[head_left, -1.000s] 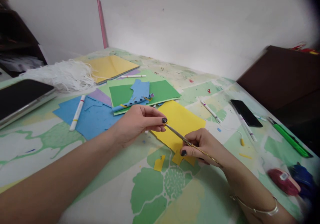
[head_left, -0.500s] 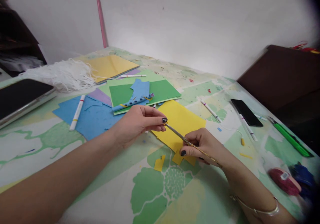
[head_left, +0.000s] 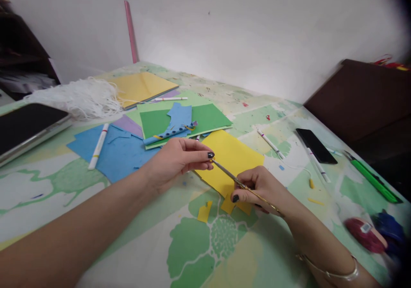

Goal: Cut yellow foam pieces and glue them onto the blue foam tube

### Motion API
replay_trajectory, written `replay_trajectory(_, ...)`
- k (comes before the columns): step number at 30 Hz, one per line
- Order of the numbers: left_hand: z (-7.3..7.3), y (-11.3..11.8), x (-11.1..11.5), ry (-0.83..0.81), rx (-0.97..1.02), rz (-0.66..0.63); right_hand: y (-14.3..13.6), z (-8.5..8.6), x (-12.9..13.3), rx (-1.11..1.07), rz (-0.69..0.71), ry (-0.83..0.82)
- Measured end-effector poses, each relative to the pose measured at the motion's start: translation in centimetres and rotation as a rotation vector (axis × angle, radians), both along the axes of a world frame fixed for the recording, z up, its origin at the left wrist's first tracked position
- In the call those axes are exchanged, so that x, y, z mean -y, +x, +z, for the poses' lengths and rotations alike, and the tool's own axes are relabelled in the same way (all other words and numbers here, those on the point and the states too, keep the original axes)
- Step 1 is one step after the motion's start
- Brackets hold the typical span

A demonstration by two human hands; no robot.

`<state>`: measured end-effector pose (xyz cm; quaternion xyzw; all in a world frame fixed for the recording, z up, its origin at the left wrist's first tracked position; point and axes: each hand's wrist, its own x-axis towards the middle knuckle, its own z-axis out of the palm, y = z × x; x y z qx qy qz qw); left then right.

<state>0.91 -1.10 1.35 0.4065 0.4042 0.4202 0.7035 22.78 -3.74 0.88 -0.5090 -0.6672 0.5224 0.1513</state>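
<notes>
The slim metal tool [head_left: 224,169], which looks like scissors, is between my hands, up over the yellow paper [head_left: 236,153]. My right hand [head_left: 258,187] is curled tight around its gold part, and its silver tip points at my left hand [head_left: 184,156]. There my thumb and finger are squeezed together on what looks like a tiny yellow bit [head_left: 212,160], mostly hidden. I can't tell if the blades are apart. I'd say some cutting is done, because little yellow scraps [head_left: 204,212] lie near the sheet. A dotted blue roll [head_left: 171,133] with yellow strips on it sits on the dark green paper [head_left: 210,113], so that part looks made already. Most of the big yellow sheet is left. Blue paper [head_left: 118,157] lies on my left with a marker [head_left: 98,146] on top, and fluffy white string [head_left: 78,97] is behind it. On my right are a black phone [head_left: 316,146] and a green cutter [head_left: 374,179]. Nothing blocks the tip, but my right hand covers part of the yellow paper and some scraps.
</notes>
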Motion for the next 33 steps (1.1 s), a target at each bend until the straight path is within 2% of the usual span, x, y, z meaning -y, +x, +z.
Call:
replay_trajectory(14,-0.3,0.1,0.1,-0.028,0.026,0.034,-0.1,-0.1,0.0,-0.007,-0.017,-0.002)
replay_trajectory(18,-0.3,0.2,0.0,-0.027,0.052,0.040,-0.2,0.0,0.1,-0.005,-0.027,0.052)
replay_trajectory(27,-0.4,0.4,0.1,0.018,0.057,0.137,-1.6,0.1,0.9,-0.044,-0.087,0.124)
replay_trajectory(33,-0.4,0.7,0.6,0.058,0.065,0.143,-2.2,-0.4,1.5,-0.084,-0.162,0.115)
